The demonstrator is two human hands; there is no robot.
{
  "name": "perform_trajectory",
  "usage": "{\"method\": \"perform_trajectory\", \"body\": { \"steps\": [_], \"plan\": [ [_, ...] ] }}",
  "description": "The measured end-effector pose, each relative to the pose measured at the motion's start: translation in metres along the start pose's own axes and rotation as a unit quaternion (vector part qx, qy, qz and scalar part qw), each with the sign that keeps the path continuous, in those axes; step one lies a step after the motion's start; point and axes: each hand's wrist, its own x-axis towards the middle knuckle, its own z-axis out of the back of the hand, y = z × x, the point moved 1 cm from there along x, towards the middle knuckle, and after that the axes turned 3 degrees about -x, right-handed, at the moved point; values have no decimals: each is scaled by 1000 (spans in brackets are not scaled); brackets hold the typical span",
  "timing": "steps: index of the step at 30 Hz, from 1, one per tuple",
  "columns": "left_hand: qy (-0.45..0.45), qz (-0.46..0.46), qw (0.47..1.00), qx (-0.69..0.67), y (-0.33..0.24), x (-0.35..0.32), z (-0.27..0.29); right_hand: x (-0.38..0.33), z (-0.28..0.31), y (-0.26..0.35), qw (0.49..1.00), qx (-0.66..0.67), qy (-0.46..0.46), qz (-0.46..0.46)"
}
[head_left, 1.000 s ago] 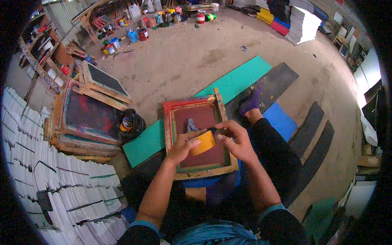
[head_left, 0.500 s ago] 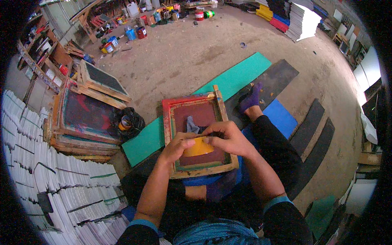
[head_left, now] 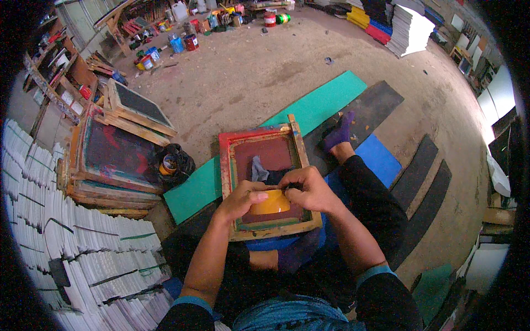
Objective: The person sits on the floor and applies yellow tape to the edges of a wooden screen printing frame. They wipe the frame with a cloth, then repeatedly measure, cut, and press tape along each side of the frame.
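Above a paint-stained screen-printing frame (head_left: 224,160), my left hand (head_left: 243,199) grips a yellow-orange roll of tape (head_left: 269,202) by its left side. My right hand (head_left: 310,188) is at the roll's upper right edge, its fingers curled and thumb pressed in; whatever is pinched there is too small to make out. On the reddish mesh (head_left: 259,148) inside the frame, just beyond my hands, lies a crumpled grey rag (head_left: 257,168) with dark cloth (head_left: 280,176) beside it. The frame rests across my lower legs and the mats.
Green (head_left: 320,99), black and blue foam strips lie under and around my legs. Left are stacked screens (head_left: 118,149), a can in a black bag (head_left: 175,160) and bundled white stacks (head_left: 83,237). Paint cans (head_left: 191,43) stand far off; coloured sheets (head_left: 408,30) are piled far right.
My right hand has shifted slightly right, and its fingers have curled in more at the roll's edge. The left hand and the frame are nearly still.
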Motion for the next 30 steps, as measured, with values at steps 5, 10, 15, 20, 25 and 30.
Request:
{"method": "perform_trajectory", "body": {
  "steps": [5, 10, 15, 20, 25, 30],
  "plan": [
    [-13, 15, 1000, -10, -6, -2, 0, -9, -2, -13, 990, 97, -106, 1],
    [-75, -12, 988, 138, -6, -2, 3, -28, -10, 0, 986, -79, -138, -49],
    [-107, -65, 963, 239, -6, 2, -2, -32, -31, -11, 971, -140, -192, -25],
    [-120, -73, 950, 279, -16, -2, -6, -32, -32, -11, 971, -161, -167, -52],
    [-122, -71, 932, 333, -22, -7, -6, -30, -31, -9, 970, -189, -152, -31],
    [-122, -85, 925, 350, -21, -8, -6, -29, -29, -14, 975, -184, -120, -23]
  ]
}}
